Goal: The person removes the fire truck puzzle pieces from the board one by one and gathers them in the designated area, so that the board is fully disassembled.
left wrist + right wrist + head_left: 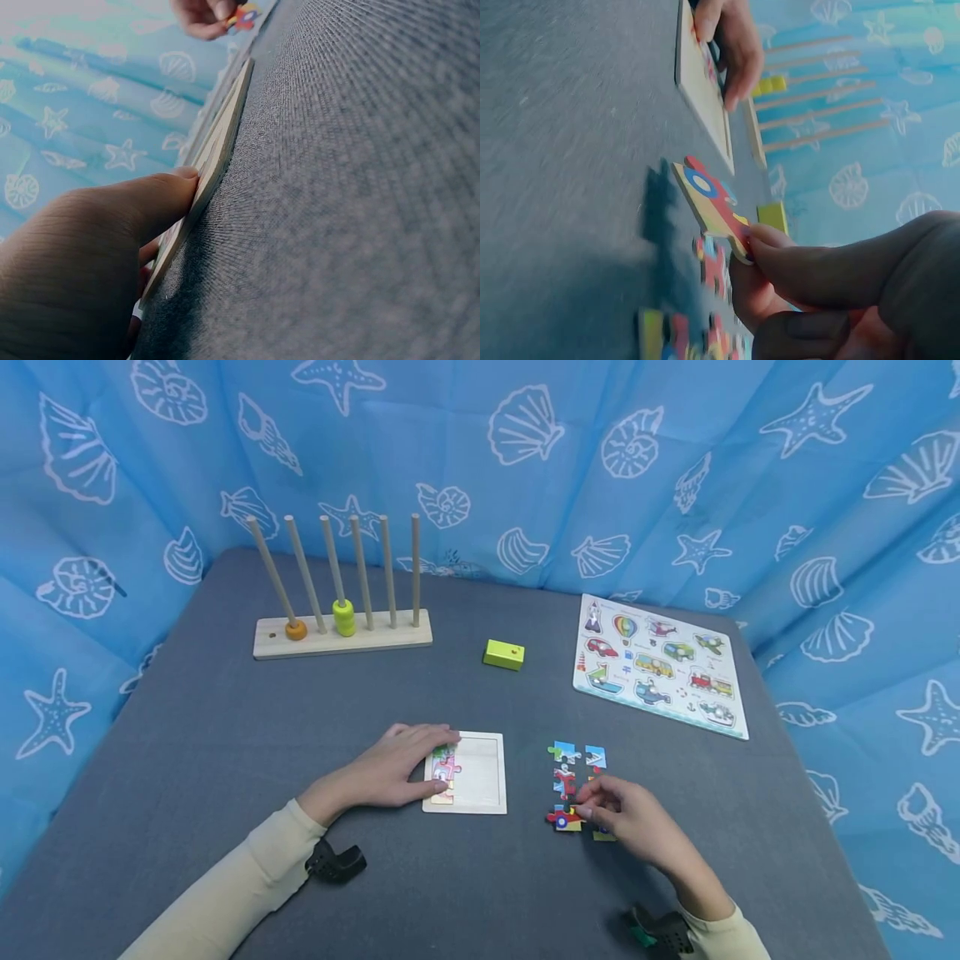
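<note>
My right hand pinches a jigsaw piece between thumb and finger. The piece shows part of a red vehicle with a blue wheel and is tilted, raised off the cloth in the right wrist view. Beside it lie several loose jigsaw pieces, partly hidden by the hand. My left hand rests on the left side of a square wooden puzzle tray, its thumb pressing near the rim. Pink joined pieces line the tray's left side, partly under the fingers; bare wood shows to their right.
A wooden peg stand with upright rods and a few beads is at the back left. Behind the tray lies a green block. A vehicle picture board lies at the back right. A blue curtain hangs behind the table.
</note>
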Demonstrator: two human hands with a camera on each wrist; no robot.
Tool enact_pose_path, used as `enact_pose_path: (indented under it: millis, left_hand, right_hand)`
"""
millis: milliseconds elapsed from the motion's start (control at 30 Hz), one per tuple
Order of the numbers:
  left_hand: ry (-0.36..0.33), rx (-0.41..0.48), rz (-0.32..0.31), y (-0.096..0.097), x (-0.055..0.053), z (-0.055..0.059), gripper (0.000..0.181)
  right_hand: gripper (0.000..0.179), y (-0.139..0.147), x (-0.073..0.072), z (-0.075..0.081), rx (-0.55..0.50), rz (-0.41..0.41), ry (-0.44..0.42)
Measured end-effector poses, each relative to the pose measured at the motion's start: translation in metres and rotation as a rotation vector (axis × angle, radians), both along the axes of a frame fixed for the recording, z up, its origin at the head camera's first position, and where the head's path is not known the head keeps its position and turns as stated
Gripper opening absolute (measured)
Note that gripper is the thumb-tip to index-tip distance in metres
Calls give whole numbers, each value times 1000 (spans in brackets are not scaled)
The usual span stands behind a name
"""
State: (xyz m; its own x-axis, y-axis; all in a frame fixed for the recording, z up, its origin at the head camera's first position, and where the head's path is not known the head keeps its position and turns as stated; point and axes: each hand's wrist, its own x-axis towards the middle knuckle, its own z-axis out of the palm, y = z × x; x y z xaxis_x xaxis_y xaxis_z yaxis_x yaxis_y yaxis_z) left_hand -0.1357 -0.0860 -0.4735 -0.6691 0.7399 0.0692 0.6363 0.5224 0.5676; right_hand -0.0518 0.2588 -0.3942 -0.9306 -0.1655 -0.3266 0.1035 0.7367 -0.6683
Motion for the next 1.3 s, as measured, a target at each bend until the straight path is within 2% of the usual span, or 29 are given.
enact_pose_path:
  millis: [200, 300, 433, 567, 733, 867, 1133, 1300]
  left_hand:
    - [-3, 3, 8, 0, 1, 0, 64]
    - [-1, 1, 9, 0, 1, 0, 65]
    - [-7, 3, 10, 0, 0, -1, 65]
    - [-9, 5, 7, 0, 0, -1, 65]
    - [-9, 3, 9, 0, 0, -1, 65]
    - [-6, 6, 12, 0, 0, -1, 64]
    - [-19, 6, 23, 0, 1, 1, 65]
    - [-19, 62, 54, 1, 1, 0, 67]
  right_hand:
    - [7, 7, 9, -9, -16, -87, -56]
    - [6, 5, 11, -15, -12, -131, -35]
    - [7, 0, 12, -21, 35, -147, 49]
    - [11, -2, 15, -24, 100, -91, 173]
    - [25, -4, 21, -27, 194, 52, 323]
    - [28, -6, 22, -28, 247, 70, 322]
    - [26, -7, 22, -27, 276, 71, 304]
    - [26, -11, 17, -20, 264, 92, 394]
